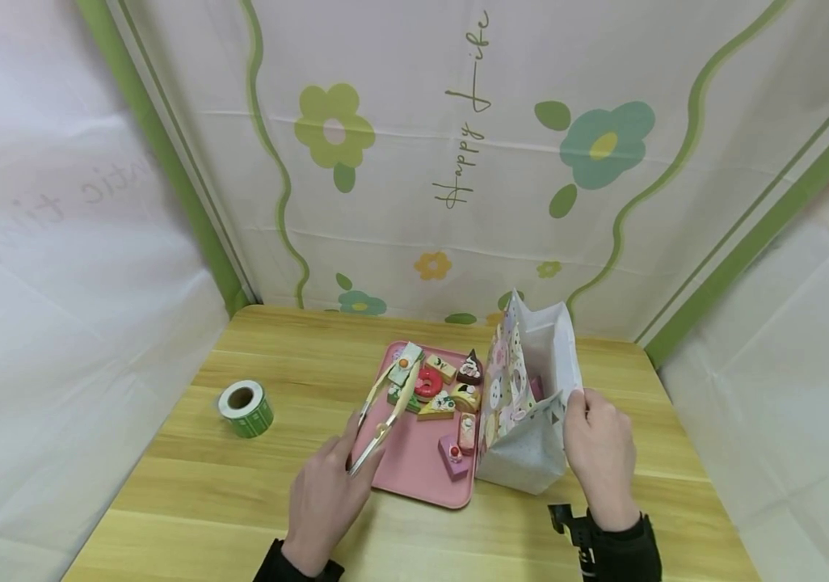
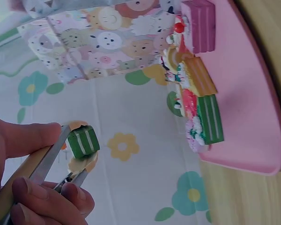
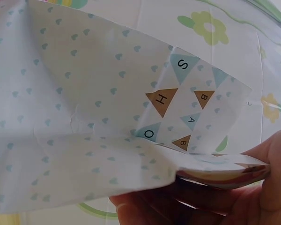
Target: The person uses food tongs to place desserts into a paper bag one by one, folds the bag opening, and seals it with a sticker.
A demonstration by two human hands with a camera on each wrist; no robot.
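Note:
My left hand point(image 1: 330, 493) grips metal tongs point(image 1: 384, 428) with pale tips. Between the tips is a small toy cake slice point(image 2: 84, 142), green with white stripes and an orange ball on top, held above the far left of the pink tray point(image 1: 414, 457). On the tray are several toy sweets, among them a red donut point(image 1: 427, 384), a chocolate wedge point(image 1: 469, 369) and a purple cake point(image 1: 454, 457). My right hand point(image 1: 601, 444) pinches the right edge of an upright, open paper bag point(image 1: 523, 457) with animal faces. A purplish thing point(image 1: 536, 388) shows inside the bag.
A roll of green labels point(image 1: 246, 408) stands on the wooden table point(image 1: 189, 485), left of the tray. The bag is right beside the tray's right edge. A white curtain point(image 1: 400, 234) with printed flowers hangs behind the table, and white cloth walls flank both sides.

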